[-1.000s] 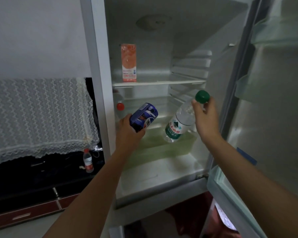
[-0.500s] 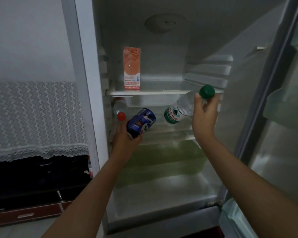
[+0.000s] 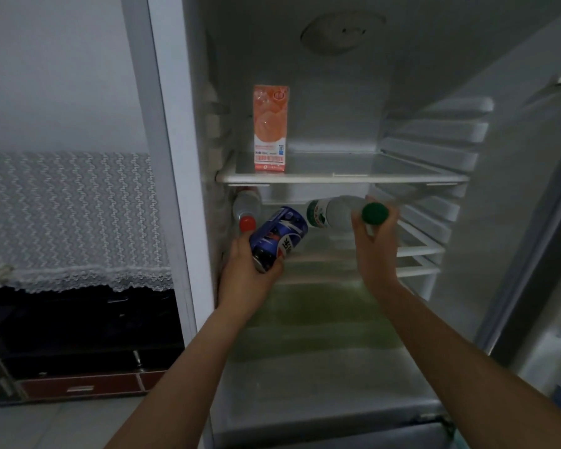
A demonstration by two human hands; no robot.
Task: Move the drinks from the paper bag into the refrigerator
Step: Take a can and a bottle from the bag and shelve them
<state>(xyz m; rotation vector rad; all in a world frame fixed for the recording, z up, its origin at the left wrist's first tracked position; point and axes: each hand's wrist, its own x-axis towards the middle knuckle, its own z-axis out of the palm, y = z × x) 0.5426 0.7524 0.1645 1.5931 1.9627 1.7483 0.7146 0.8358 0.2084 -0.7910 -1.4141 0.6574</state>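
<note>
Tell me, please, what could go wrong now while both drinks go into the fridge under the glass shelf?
The left hand holds the blue can close to the red-capped bottle lying there; it might knock it. The right hand grips the water bottle only near its green cap, so it may slip or hit the shelf.
</note>
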